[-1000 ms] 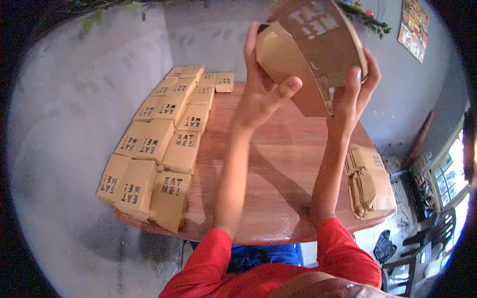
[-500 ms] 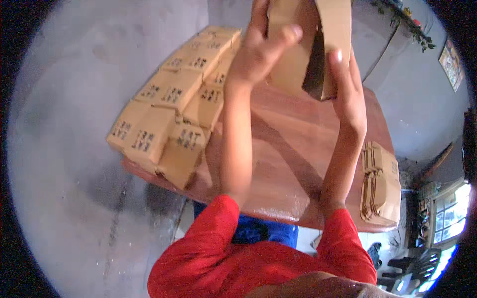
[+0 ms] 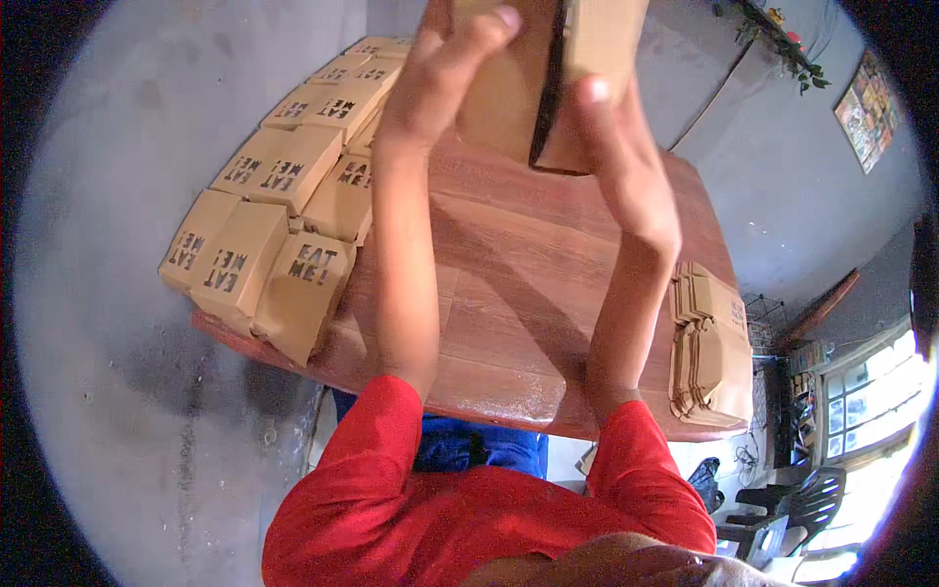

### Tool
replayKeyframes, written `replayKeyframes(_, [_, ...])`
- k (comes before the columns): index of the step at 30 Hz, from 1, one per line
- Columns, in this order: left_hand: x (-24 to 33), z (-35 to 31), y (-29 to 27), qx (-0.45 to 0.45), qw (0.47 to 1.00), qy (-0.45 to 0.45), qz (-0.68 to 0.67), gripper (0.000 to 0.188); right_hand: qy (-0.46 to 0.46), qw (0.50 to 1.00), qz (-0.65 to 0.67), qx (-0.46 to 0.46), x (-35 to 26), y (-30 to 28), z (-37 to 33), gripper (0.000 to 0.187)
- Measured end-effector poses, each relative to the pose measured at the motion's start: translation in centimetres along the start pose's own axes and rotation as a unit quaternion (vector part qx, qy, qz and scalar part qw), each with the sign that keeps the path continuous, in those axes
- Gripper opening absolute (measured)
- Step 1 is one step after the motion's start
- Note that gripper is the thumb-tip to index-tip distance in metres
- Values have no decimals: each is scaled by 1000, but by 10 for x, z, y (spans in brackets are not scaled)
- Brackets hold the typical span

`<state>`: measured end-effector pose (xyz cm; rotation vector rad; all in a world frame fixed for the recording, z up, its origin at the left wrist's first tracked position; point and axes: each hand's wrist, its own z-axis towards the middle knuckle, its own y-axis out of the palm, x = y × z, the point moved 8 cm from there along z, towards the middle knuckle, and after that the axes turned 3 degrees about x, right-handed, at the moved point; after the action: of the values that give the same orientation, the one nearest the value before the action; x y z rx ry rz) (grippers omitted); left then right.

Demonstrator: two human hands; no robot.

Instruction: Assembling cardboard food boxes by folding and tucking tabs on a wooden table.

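A brown cardboard box is held up over the far part of the table, its top cut off by the upper edge of the picture. My left hand grips its left side, thumb lying on the near face. On the other side my right hand clasps it, thumb pressed on a panel. Between the two panels runs a dark gap, narrow at this moment. The fingers behind the box are mostly hidden.
Rows of folded brown boxes with black print fill the left of the wooden table. Flat cardboard blanks lie stacked at its right edge. A grey wall borders the left; a dark plastic chair stands lower right.
The gap between the box's panels has narrowed as my hands press them closer together. The whole view has shifted, so table, boxes and hands appear further left.
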<state>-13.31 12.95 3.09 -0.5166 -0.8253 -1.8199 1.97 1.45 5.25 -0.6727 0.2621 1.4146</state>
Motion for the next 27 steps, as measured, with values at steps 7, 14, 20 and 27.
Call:
replayKeyframes(7, [47, -5, 53, -167, 963, 199, -71, 81, 10, 999, 27, -16, 8, 7, 14, 70])
replayKeyframes(14, [48, -2, 49, -116, 977, 181, 14, 72, 23, 999, -22, 15, 15, 5, 4, 64])
replayKeyframes(20, [44, -4, 53, -89, 988, 127, -17, 64, 34, 999, -5, 14, 17, 2, 4, 64])
replayKeyframes(27, [32, 3, 60, -76, 988, 110, -71, 65, 45, 992, -67, 96, -8, 9, 11, 67])
